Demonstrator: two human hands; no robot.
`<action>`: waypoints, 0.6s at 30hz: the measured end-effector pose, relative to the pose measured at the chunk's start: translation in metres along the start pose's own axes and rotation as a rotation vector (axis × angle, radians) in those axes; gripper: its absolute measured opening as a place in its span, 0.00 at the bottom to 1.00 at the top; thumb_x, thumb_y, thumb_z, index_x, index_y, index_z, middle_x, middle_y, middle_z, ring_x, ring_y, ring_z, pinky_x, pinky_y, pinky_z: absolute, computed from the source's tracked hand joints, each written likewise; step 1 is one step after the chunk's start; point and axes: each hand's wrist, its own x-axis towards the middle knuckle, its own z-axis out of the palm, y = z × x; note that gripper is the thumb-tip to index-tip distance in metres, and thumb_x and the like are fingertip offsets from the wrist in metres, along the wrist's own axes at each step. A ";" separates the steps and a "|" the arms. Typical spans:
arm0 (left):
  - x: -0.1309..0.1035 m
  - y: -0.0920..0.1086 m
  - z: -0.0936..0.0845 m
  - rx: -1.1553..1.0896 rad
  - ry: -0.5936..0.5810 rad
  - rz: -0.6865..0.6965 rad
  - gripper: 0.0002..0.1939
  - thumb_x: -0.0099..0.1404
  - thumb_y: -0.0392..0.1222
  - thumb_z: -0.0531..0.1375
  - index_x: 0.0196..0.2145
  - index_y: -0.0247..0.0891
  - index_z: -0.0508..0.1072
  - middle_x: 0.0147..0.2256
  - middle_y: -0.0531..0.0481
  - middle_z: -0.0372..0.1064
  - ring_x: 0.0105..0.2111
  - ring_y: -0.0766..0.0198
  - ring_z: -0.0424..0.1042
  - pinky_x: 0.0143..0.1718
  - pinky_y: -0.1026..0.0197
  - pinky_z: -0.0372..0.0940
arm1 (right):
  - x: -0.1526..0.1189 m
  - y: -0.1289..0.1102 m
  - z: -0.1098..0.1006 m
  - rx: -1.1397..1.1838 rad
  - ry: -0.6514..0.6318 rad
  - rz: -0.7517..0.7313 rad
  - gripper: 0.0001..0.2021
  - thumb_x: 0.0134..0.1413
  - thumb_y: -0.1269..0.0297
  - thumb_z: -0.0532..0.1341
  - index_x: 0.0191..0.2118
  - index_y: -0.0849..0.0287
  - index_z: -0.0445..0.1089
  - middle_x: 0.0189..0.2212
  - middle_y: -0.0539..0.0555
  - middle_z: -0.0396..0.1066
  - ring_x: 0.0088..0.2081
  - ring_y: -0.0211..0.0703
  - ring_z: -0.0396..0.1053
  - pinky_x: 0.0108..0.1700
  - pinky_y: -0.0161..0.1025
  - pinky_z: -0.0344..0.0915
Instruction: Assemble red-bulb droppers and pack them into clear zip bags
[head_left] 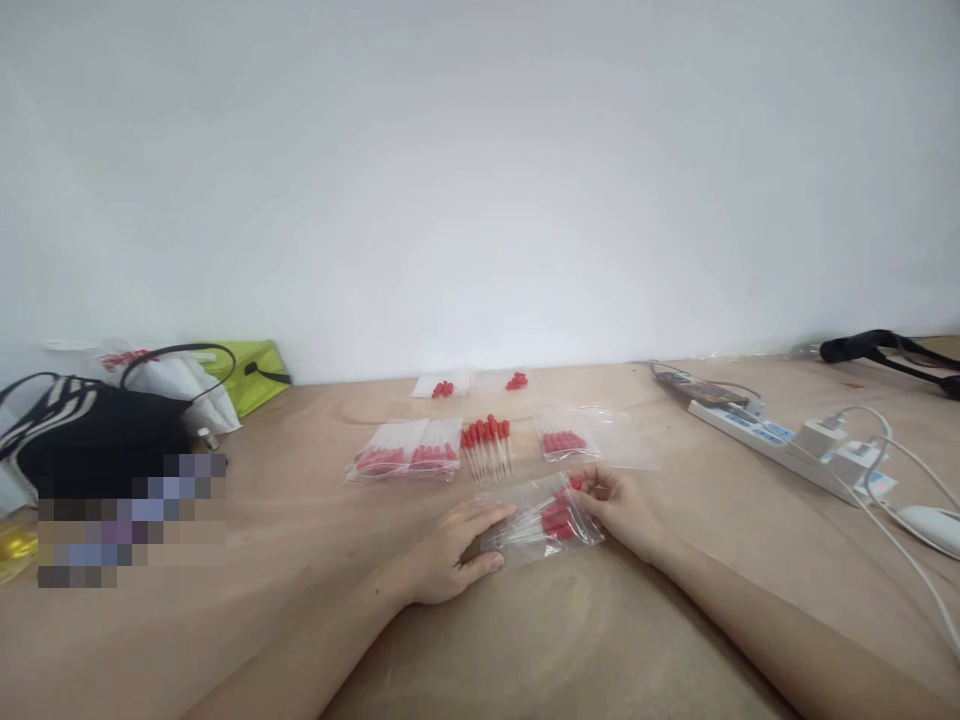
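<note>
A clear plastic bag [525,530] holding several clear droppers with red bulbs lies on the wooden table between my hands. My left hand [457,550] rests at the bag's left end, fingers and thumb spread over its edge. At the right end, the fingers of my right hand [611,505] are pinched together by the bag's opening, on a red bulb [576,482]. Just behind lies a loose row of red-bulbed droppers [487,448]. Filled bags [405,450] sit to its left, and another filled bag [566,440] to its right.
Small bags with red bulbs [442,388] lie near the wall. A power strip [772,450] with chargers, cables and a phone [701,390] is on the right, beside a white mouse [930,528]. A black bag [97,440] and a green bag [259,375] stand left.
</note>
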 end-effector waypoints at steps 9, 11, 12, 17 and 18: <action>0.000 0.000 0.001 0.011 0.012 0.006 0.24 0.61 0.42 0.53 0.55 0.43 0.55 0.53 0.48 0.57 0.53 0.57 0.55 0.53 0.53 0.52 | 0.003 0.003 0.001 -0.001 -0.210 0.005 0.18 0.35 0.49 0.63 0.23 0.62 0.67 0.18 0.49 0.68 0.20 0.35 0.65 0.23 0.33 0.61; 0.000 -0.001 0.001 0.011 0.012 0.011 0.23 0.61 0.41 0.52 0.54 0.43 0.56 0.53 0.48 0.57 0.53 0.58 0.55 0.53 0.52 0.52 | 0.004 0.004 -0.001 -0.060 -0.218 0.027 0.18 0.34 0.49 0.63 0.20 0.63 0.67 0.14 0.48 0.65 0.15 0.32 0.60 0.18 0.31 0.57; 0.000 -0.001 0.001 0.010 0.013 0.017 0.23 0.61 0.41 0.52 0.54 0.43 0.56 0.53 0.48 0.58 0.53 0.58 0.55 0.53 0.52 0.52 | 0.005 0.003 -0.003 -0.078 -0.208 0.043 0.18 0.32 0.50 0.64 0.19 0.63 0.67 0.13 0.47 0.64 0.14 0.30 0.58 0.16 0.30 0.55; 0.001 -0.005 0.003 0.002 0.024 0.043 0.22 0.61 0.43 0.53 0.53 0.43 0.58 0.53 0.48 0.58 0.53 0.57 0.55 0.54 0.52 0.51 | 0.006 0.001 -0.002 0.085 -0.278 0.101 0.19 0.30 0.51 0.66 0.26 0.63 0.69 0.20 0.51 0.70 0.22 0.37 0.67 0.27 0.35 0.64; 0.001 -0.006 0.004 -0.001 0.028 0.050 0.22 0.61 0.43 0.53 0.53 0.43 0.58 0.53 0.48 0.58 0.53 0.57 0.55 0.54 0.52 0.51 | 0.006 0.000 -0.001 0.097 -0.303 0.101 0.19 0.30 0.51 0.65 0.26 0.63 0.69 0.21 0.52 0.71 0.24 0.38 0.68 0.30 0.37 0.65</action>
